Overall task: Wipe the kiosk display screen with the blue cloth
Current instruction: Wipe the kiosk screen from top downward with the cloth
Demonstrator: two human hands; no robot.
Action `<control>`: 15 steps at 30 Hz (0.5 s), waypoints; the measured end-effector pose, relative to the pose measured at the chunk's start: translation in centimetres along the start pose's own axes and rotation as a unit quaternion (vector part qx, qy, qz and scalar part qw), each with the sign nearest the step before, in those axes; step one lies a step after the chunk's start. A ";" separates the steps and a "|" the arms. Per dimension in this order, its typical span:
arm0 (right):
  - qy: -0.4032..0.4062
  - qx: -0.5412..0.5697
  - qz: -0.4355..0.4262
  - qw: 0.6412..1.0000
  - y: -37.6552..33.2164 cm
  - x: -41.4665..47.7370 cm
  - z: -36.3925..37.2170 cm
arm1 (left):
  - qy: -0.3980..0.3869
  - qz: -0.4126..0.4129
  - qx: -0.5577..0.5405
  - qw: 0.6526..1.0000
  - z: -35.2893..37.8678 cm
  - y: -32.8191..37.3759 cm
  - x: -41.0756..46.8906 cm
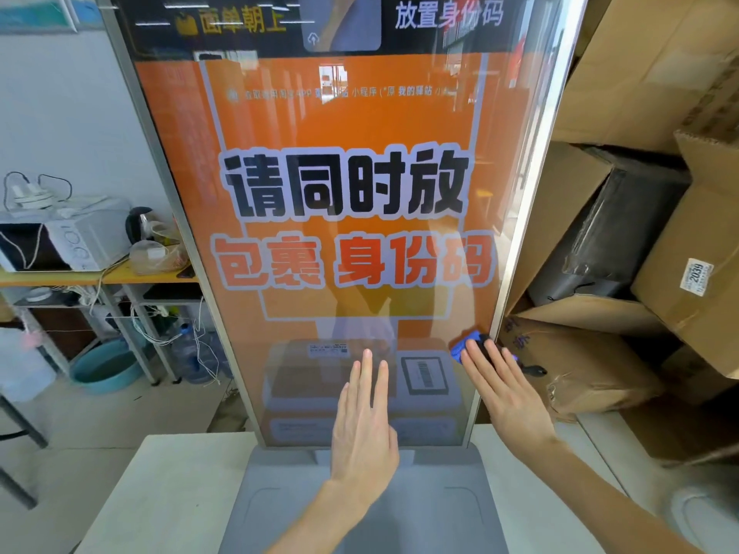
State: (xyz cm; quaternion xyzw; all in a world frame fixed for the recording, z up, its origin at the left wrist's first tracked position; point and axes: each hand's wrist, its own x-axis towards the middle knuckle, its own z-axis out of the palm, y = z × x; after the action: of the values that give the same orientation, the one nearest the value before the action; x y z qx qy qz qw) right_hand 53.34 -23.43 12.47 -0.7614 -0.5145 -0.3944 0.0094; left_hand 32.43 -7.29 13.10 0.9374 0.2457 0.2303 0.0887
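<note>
Kiosk display screen (344, 241), blue cloth (466, 343) at lower right edge under flat-fingered right hand (506, 389), left hand (366, 425) flat, empty

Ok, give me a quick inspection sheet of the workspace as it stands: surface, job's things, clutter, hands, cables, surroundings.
Surface: kiosk display screen upright, lit, orange graphic, reflections on the glass; grey platform at its foot.
Job's things: blue cloth bunched at the screen's lower right edge.
Clutter: cardboard boxes stacked right of the kiosk.
Hands: left hand flat, fingers straight, at the lower screen; right hand fingers straight, pressing the cloth.
Cables: white cables hang under the table at left.
Surroundings: microwave and kettle on that table; teal basin on the floor.
</note>
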 end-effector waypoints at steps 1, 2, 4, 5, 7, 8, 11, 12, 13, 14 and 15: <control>-0.007 -0.007 -0.009 1.000 -0.3 -0.5 0.2 | -0.001 0.001 0.000 1.000 0.1 -0.2 -0.1; -0.016 -0.012 -0.012 1.000 -0.5 -0.9 0.4 | -0.003 0.002 0.000 1.000 0.3 -0.5 -0.3; -0.022 -0.013 -0.015 1.000 -0.4 -1.0 -0.1 | -0.005 0.002 -0.003 1.000 0.7 -1.0 -0.7; -0.016 -0.009 -0.011 1.000 -0.2 -0.7 -0.4 | -0.008 0.001 -0.004 1.000 0.8 -1.2 -1.0; 0.006 0.008 0.003 1.000 0.0 0.3 -1.3 | -0.014 0.000 -0.005 1.000 1.2 -1.5 -1.2; 0.019 0.017 0.014 1.000 0.0 1.1 -1.8 | -0.015 -0.002 -0.006 1.000 1.4 -1.4 -1.3; 0.055 0.035 0.046 0.997 -0.4 3.6 -2.3 | -0.017 -0.015 -0.015 1.000 1.7 -1.0 -1.1; 0.061 0.039 0.053 0.996 -0.7 4.0 -2.1 | -0.016 -0.019 -0.018 1.000 1.9 -0.9 -1.1; 0.063 0.040 0.051 0.996 -1.0 4.1 -1.8 | -0.016 -0.021 -0.020 0.999 2.0 -0.8 -1.1; 0.059 0.036 0.039 0.997 -1.2 3.8 -1.4 | -0.014 -0.022 -0.023 0.999 2.1 -0.8 -1.1; 0.050 0.025 0.020 0.998 -1.4 3.1 -0.9 | -0.012 -0.022 -0.023 0.999 2.2 -0.7 -1.0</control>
State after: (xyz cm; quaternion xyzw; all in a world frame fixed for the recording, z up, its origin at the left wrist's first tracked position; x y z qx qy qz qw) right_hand 52.20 -20.70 14.44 -0.7500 -0.5079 -0.4193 0.0617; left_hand 32.37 -7.29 10.55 0.9321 0.2599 0.2226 0.1185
